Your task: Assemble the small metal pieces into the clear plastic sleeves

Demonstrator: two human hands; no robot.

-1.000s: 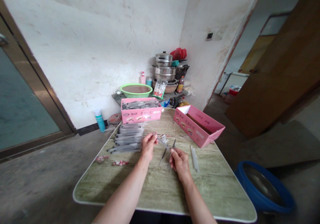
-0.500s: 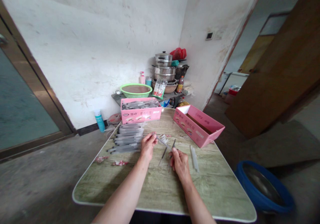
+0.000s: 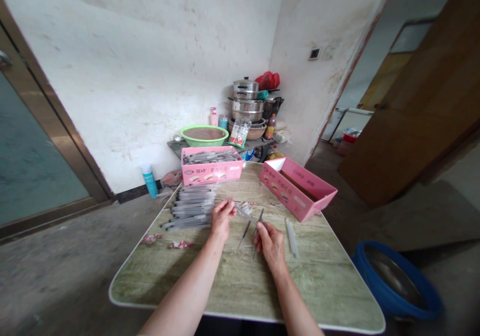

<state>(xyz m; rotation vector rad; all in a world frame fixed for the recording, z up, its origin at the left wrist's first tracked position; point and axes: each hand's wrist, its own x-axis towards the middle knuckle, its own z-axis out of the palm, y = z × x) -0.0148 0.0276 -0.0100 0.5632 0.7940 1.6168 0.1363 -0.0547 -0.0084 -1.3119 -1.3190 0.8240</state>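
Note:
My left hand (image 3: 222, 218) pinches one end of a translucent pen barrel (image 3: 243, 213), which slants down toward my right hand. My right hand (image 3: 270, 241) has its thumb and fingers closed on a thin dark rod like a pen refill (image 3: 260, 217); part of it is hidden by the fingers. Another dark refill (image 3: 245, 235) lies on the table between the hands. Behind them is a small pile of clear pieces (image 3: 246, 207). Left of my left hand, grey pens with dark ends (image 3: 193, 207) lie in a row. Several clear barrels (image 3: 291, 238) lie to the right.
One pink box (image 3: 212, 172) full of pens stands at the table's back left. A second pink box (image 3: 296, 193) sits tilted at the back right. Beyond the table (image 3: 225, 286) are a green basin (image 3: 204, 141) and stacked pots (image 3: 246, 107). A blue tub (image 3: 397, 281) stands on the right.
My right hand has shifted very slightly, and a small gap now shows between its fingers and the barrel's end. My left hand stays in place.

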